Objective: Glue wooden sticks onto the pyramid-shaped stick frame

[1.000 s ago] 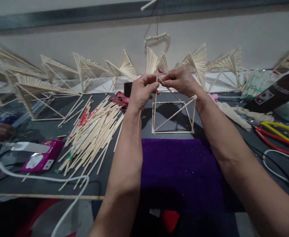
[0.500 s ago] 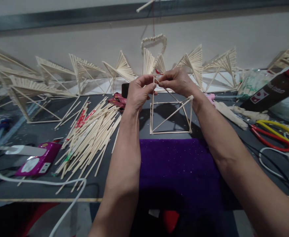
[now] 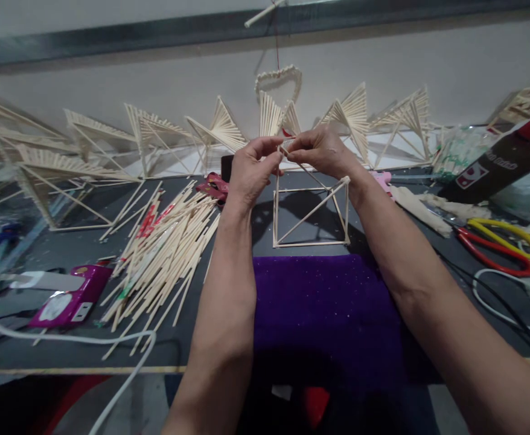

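A small open frame of thin wooden sticks (image 3: pixel 311 244) stands on the dark table in front of me, braced by diagonals. My left hand (image 3: pixel 255 166) is closed at its tall left corner, thumb and fingers pinching the top of the upright stick. Right beside it, my right hand (image 3: pixel 323 152) pinches the end of a slanting stick (image 3: pixel 312 177) where it meets that corner. The fingertips of both hands nearly touch, and they partly hide the joint. The frame's other raised corner, near my right wrist, is free of my fingers.
Loose wooden sticks (image 3: pixel 169 260) lie in a heap to the left, near a purple box (image 3: pixel 72 296) and a white cable (image 3: pixel 79 336). Finished fan-shaped stick models (image 3: pixel 222 127) line the wall. Scissors (image 3: pixel 500 248) and a dark bottle (image 3: pixel 495 160) are right. Purple cloth (image 3: pixel 314 302) lies in front.
The view has shifted slightly. Both hands stay at the frame's top left corner, with only small finger movement there; the frame stands in the same place.
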`<state>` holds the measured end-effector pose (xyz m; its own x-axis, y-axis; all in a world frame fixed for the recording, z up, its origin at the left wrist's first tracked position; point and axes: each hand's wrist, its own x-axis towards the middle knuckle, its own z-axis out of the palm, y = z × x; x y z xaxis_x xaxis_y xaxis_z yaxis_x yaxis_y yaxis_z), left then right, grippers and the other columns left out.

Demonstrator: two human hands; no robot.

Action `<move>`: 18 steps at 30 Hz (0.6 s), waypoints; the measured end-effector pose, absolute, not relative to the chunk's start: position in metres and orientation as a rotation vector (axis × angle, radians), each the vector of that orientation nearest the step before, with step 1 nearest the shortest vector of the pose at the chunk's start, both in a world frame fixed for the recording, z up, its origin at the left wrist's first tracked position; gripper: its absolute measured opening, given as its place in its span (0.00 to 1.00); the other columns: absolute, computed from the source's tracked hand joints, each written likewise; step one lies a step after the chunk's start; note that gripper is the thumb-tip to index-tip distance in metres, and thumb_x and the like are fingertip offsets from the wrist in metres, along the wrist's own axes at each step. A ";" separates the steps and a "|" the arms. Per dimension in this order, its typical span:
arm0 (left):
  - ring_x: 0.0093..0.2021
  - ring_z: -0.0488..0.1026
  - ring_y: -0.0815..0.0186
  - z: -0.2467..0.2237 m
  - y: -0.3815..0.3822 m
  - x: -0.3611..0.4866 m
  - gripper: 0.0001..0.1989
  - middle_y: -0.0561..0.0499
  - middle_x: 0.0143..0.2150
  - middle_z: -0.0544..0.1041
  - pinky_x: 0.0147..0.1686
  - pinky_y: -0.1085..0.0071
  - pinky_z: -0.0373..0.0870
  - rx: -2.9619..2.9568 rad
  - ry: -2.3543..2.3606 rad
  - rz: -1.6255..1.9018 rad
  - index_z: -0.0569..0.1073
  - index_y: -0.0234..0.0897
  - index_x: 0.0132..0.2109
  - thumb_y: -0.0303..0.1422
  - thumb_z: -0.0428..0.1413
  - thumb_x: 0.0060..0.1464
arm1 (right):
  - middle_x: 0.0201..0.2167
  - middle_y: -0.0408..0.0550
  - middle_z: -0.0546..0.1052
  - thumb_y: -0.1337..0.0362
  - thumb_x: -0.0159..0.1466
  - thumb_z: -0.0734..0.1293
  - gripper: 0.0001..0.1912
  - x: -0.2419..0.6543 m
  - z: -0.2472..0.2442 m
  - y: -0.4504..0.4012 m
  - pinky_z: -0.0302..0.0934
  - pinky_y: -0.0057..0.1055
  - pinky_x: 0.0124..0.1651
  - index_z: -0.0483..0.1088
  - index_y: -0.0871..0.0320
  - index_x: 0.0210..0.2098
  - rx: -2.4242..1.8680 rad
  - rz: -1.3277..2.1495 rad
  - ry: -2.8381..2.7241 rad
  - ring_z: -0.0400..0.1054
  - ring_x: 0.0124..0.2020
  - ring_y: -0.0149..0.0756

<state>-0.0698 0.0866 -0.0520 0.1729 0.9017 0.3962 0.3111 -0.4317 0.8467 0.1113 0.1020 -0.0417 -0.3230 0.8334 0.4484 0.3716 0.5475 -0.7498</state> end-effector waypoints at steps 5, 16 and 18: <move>0.28 0.77 0.69 -0.051 0.086 -0.064 0.13 0.50 0.38 0.80 0.18 0.79 0.61 1.786 1.188 1.320 0.76 0.42 0.45 0.42 0.55 0.58 | 0.25 0.47 0.75 0.64 0.55 0.70 0.10 0.112 -0.041 0.101 0.57 0.30 0.33 0.77 0.66 0.33 -1.007 0.652 -1.930 0.64 0.29 0.32; 0.29 0.75 0.67 -0.045 0.098 -0.059 0.06 0.54 0.26 0.77 0.24 0.74 0.68 1.815 1.339 1.446 0.77 0.40 0.35 0.37 0.60 0.53 | 0.25 0.46 0.73 0.68 0.56 0.68 0.09 0.111 -0.040 0.106 0.55 0.30 0.36 0.76 0.68 0.33 -1.059 0.560 -1.995 0.64 0.32 0.33; 0.31 0.75 0.65 -0.041 0.097 -0.058 0.06 0.53 0.26 0.77 0.26 0.73 0.68 1.833 1.383 1.418 0.78 0.40 0.33 0.36 0.60 0.52 | 0.25 0.46 0.72 0.68 0.56 0.68 0.08 0.111 -0.039 0.105 0.54 0.29 0.35 0.76 0.68 0.33 -1.066 0.578 -1.987 0.64 0.32 0.32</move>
